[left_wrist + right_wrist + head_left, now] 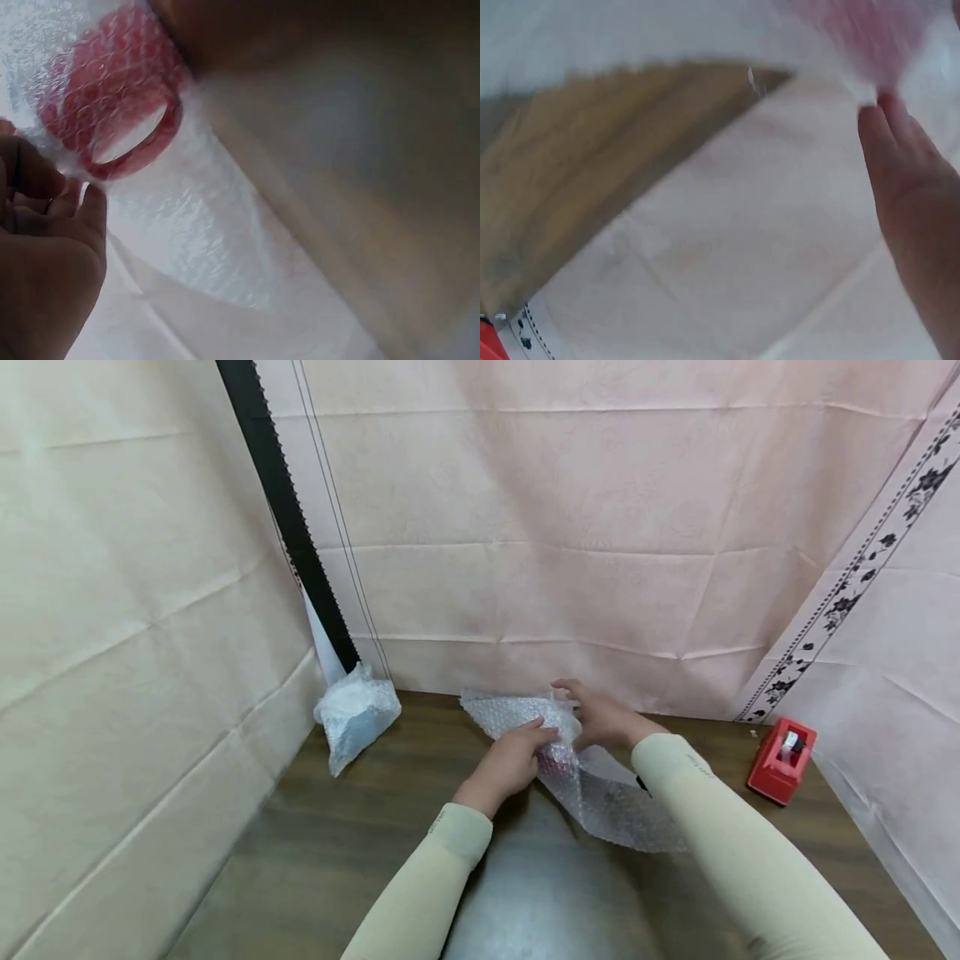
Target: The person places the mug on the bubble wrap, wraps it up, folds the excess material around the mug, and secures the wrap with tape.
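Observation:
A red mug (112,71) with a looped handle (154,147) shows through bubble wrap (622,810) above the table's middle. My left hand (513,760) grips the wrapped mug from the near left, its thumb over the plastic. On the far right side, my right hand (606,717) pinches the wrap, its fingertips (889,105) right beside the blurred pinkish shape of the mug in the right wrist view. One loose end of the wrap trails toward the right forearm; another part spreads to the back left.
A bubble-wrapped bundle (358,714) sits at the table's back left corner. At the right stands a red tape dispenser (782,760) with a roll in it. Light cloth hangings (600,527) border the wooden table (300,843) at the back and both sides.

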{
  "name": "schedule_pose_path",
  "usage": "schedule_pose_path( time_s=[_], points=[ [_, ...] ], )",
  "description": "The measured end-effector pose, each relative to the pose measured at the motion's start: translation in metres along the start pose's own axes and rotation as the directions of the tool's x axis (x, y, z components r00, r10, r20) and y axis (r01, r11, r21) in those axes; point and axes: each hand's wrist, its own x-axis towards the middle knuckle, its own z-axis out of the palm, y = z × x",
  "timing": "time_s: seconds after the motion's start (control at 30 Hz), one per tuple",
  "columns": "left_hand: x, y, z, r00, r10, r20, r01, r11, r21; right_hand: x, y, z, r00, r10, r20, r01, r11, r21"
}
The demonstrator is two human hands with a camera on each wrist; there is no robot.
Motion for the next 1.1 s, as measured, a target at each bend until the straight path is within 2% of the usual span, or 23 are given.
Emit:
schedule_pose_path(
  time_s=[0.1,0.13,0.23,0.3,0.33,0.4,0.53,0.7,0.83,1.0,1.1],
  points=[
    [0.001,0.002,-0.002,1.0,0.007,0.01,-0.007,0.999,0.053,-0.01,-0.012,-0.012,1.0,-0.011,0.009,0.011,0.997,-0.072],
    [0.001,0.002,-0.003,1.0,0.009,0.01,-0.01,0.998,0.067,-0.012,-0.017,-0.014,1.0,-0.012,-0.005,0.011,0.99,-0.138],
    [0.003,0.002,-0.004,1.0,0.015,-0.001,-0.015,0.994,0.107,-0.012,-0.028,-0.014,1.0,0.0,-0.028,-0.01,0.941,-0.339],
    [0.003,0.002,-0.004,1.0,0.015,-0.005,-0.015,0.992,0.128,-0.009,-0.031,-0.009,1.0,0.004,0.001,-0.003,0.902,-0.432],
    [0.004,0.002,-0.004,1.0,0.015,-0.001,-0.015,0.991,0.135,-0.008,-0.032,-0.006,1.0,0.018,0.017,-0.009,0.893,-0.449],
    [0.004,0.003,-0.003,1.0,0.023,0.009,-0.024,0.989,0.148,-0.006,-0.03,0.0,0.997,0.066,0.027,-0.048,0.898,-0.437],
    [0.003,0.005,-0.002,0.999,0.045,0.028,-0.049,0.989,0.141,-0.002,-0.024,0.006,0.992,0.124,-0.035,-0.128,0.927,-0.354],
    [0.002,0.004,0.0,0.998,0.054,0.034,-0.058,0.989,0.136,0.003,-0.025,0.009,0.99,0.12,-0.078,-0.14,0.925,-0.354],
    [0.003,0.002,-0.002,0.995,0.084,0.05,-0.089,0.99,0.107,0.003,-0.028,0.009,0.986,0.132,-0.1,-0.16,0.919,-0.36],
    [0.005,-0.002,-0.01,0.99,0.108,0.088,-0.11,0.994,0.015,0.002,-0.03,0.012,0.981,0.14,-0.136,-0.181,0.914,-0.363],
    [0.004,-0.008,-0.016,0.992,0.075,0.097,-0.064,0.992,-0.105,0.001,-0.03,0.016,0.982,0.126,-0.14,-0.168,0.918,-0.359]
  ],
)
